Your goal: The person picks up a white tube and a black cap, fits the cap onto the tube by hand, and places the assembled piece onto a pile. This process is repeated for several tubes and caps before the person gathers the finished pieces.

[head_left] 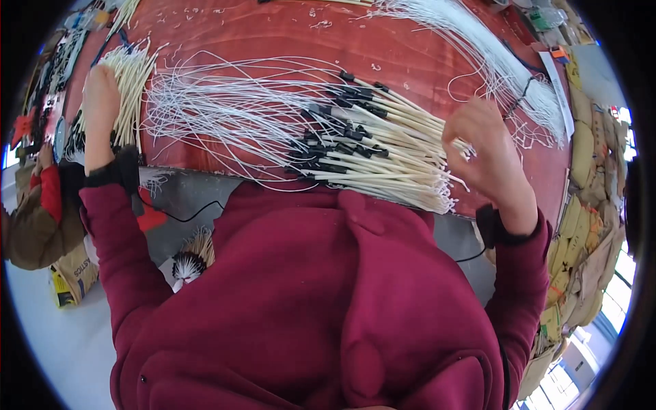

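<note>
A pile of white wires (pixel 219 102) lies across the table in front of me, its right half sleeved in cream tubes (pixel 403 164) with black pieces (pixel 328 147) where the tubes begin. My right hand (pixel 482 147) is over the right ends of these tubes, fingers curled toward the thumb; whatever is between them is too small to make out. At the far left, my left hand (pixel 101 89) is closed against the edge of a second bundle of cream tubes (pixel 133 89). Its fingertips are hidden, so what it holds does not show.
The red tabletop (pixel 266 34) carries small white scraps. A thick hank of white wires (pixel 492 61) lies at the back right, tied with a dark cord. Stacked tan sacks (pixel 584 225) stand right. Another person's red sleeve (pixel 51 184) shows at left. Another tube bundle (pixel 195 256) sits below the table.
</note>
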Demonstrator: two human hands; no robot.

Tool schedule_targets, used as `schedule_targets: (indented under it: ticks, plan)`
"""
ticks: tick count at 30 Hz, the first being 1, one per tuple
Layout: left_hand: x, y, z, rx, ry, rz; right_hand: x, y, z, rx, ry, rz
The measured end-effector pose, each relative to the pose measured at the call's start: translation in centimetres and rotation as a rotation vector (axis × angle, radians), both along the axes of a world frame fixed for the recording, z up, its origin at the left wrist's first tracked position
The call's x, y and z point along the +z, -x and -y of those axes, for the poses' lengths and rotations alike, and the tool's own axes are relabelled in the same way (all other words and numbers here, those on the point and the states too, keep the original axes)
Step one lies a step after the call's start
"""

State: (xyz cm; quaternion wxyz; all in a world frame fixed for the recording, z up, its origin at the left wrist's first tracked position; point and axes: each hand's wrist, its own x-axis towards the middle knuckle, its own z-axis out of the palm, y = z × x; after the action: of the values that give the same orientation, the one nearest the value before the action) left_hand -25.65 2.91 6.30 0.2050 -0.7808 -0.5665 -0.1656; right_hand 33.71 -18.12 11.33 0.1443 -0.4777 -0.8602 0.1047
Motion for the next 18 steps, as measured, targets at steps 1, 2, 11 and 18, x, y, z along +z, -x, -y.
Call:
schedule_targets:
  ticks: [1, 2, 11, 18]
  plan:
    - [-0.1, 0.7, 0.8, 0.000, 0.004, -0.006, -0.3, 0.1, 0.6, 0.000, 0.004, -0.006]
    - [-0.4, 1.3, 2.4, 0.053, 0.096, 0.000, -0.6, 0.1, 1.0, 0.020, 0.074, -0.024]
    - [1.5, -10.5, 5.6, -0.268, 0.211, 0.225, -2.6, -0.6, 3.6, -0.109, 0.095, -0.123]
    - [-1.4, -36.5, -0.5, -0.797, 0.540, 0.208, -3.2, -0.3, 1.8, -0.186, -0.001, -0.031]
